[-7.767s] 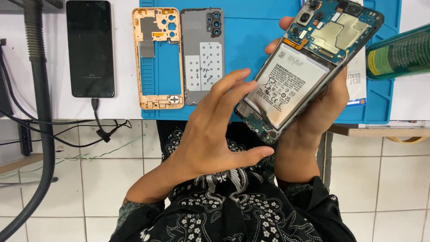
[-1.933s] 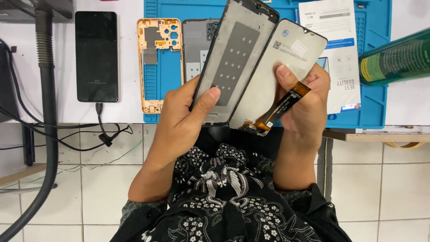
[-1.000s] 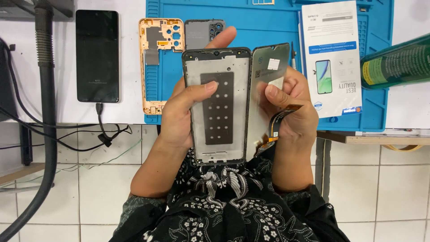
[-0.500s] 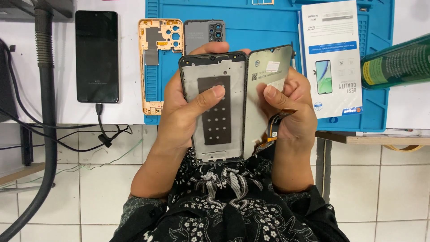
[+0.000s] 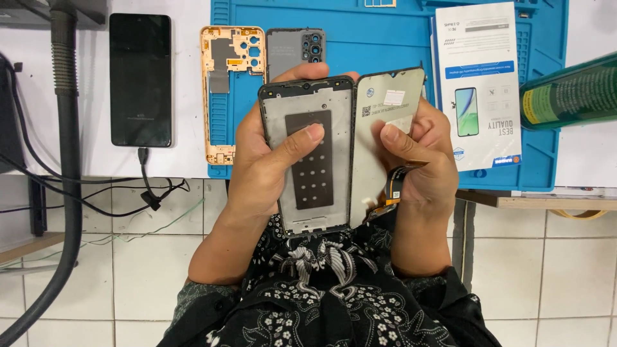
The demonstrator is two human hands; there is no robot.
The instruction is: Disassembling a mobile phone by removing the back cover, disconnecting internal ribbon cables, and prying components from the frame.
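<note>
At the fingers: both hands hold parts above the near edge of the blue mat (image 5: pixel 385 58), in front of the person's patterned shirt.
Left hand (image 5: pixel 267 167): closed around the phone frame (image 5: pixel 308 157), thumb pressed on the dark rectangular pad at the frame's middle, fingertips wrapped round its far top edge.
Phone frame: dark-rimmed, silvery inside, upright and facing the camera, its lower end over the mat's near edge.
Right hand (image 5: pixel 424 170): closed on the display panel (image 5: pixel 385 138), thumb flat on the panel's pale back, other fingers behind it.
Display panel: touching the frame's right side, tilted open from it like a book page; its orange flex cable (image 5: pixel 393 189) curls down beside the right palm.
Orange mid-frame (image 5: pixel 231 90): lies on the mat's left edge, left of the held frame.
Grey back cover (image 5: pixel 297 48): on the mat just right of the orange mid-frame, partly hidden by the left fingers.
White box (image 5: pixel 479 83): on the mat's right part, right of the display panel.
Green bottle (image 5: pixel 569 93): at the mat's right edge, lying over it.
Black phone (image 5: pixel 140 80): left of the mat on the white surface, a cable (image 5: pixel 148 186) plugged into its near end.
Dark hose (image 5: pixel 67 160): farthest left of the mat.
</note>
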